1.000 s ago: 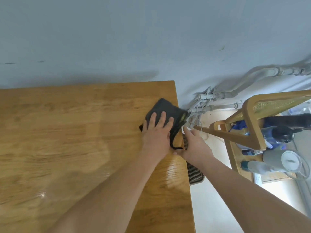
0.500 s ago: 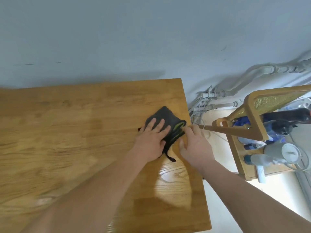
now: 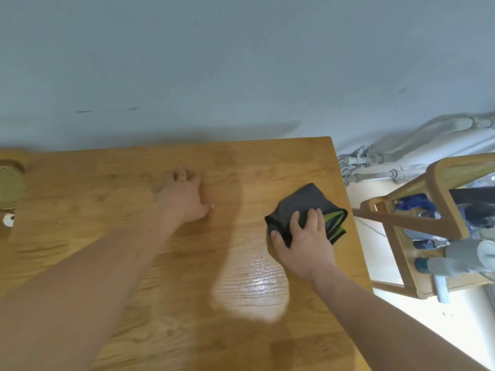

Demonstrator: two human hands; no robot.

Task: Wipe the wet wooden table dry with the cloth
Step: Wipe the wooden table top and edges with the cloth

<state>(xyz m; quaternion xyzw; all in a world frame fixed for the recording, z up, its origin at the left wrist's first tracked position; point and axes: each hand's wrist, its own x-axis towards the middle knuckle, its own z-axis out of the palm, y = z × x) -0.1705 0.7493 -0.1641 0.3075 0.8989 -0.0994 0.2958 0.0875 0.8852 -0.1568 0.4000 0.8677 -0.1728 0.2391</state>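
Note:
The wooden table fills the lower view, and a shiny wet patch lies near its right side. A folded dark grey cloth with green edging sits near the table's right edge. My right hand holds it, fingers over the top and thumb round its left side. My left hand rests flat on the bare wood to the left, fingers spread, holding nothing and slightly blurred.
A wooden chair frame stands just right of the table, with bottles behind it on the floor. Grey pipes run along the wall. A green perforated object sits at the table's far left edge.
My left hand let go of the cloth and moved left onto the bare wood. My right hand took hold of the cloth. The view shifted, showing more of the table.

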